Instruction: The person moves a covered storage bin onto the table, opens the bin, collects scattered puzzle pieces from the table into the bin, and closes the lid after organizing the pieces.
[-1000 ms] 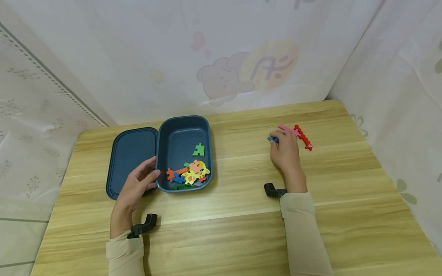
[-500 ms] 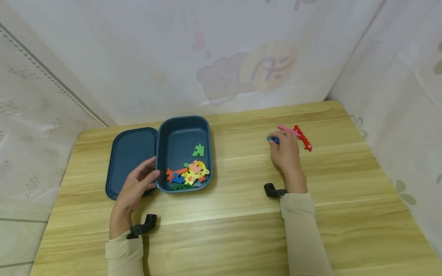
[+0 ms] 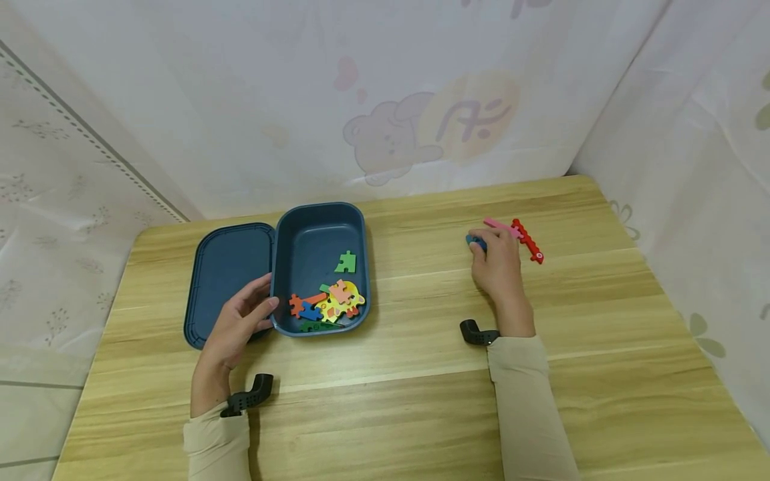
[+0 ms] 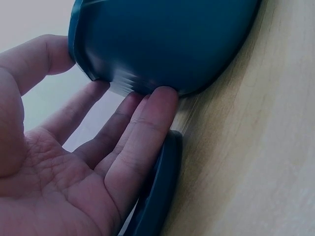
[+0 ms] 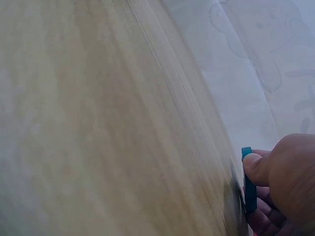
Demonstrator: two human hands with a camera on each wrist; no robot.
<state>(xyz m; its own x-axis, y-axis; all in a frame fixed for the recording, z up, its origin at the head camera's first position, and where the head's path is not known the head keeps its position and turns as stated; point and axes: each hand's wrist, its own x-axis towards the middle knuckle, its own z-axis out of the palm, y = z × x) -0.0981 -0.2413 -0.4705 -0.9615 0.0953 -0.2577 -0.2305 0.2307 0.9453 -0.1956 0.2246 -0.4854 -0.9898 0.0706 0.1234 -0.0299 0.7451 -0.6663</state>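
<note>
In the head view, my left hand (image 3: 233, 327) is at the near left side of a dark blue box (image 3: 367, 267). Its thumb lies at the rim while the fingers touch the outer wall, as the left wrist view also shows. Loose puzzle pieces lie inside: a light green piece (image 3: 346, 262), a yellow animal-face piece (image 3: 353, 292), an orange piece (image 3: 296, 305), a blue piece (image 3: 311, 311) and a dark green piece (image 3: 313, 326). Far to the right, my right hand (image 3: 498, 264) pinches a blue puzzle piece (image 5: 251, 194) close over the table, its fingers partly hiding it.
Beyond the right hand, a pink strip piece (image 3: 499, 225) meets a red animal-shaped piece (image 3: 529, 242) on the wooden table (image 3: 409, 401). The box's lid (image 3: 231, 274) lies flat at its left. A printed curtain (image 3: 252, 100) hangs behind the table.
The blue puzzle piece turns slightly within the right hand's fingers. Both hands otherwise stay in place, and the box and its pieces have not moved.
</note>
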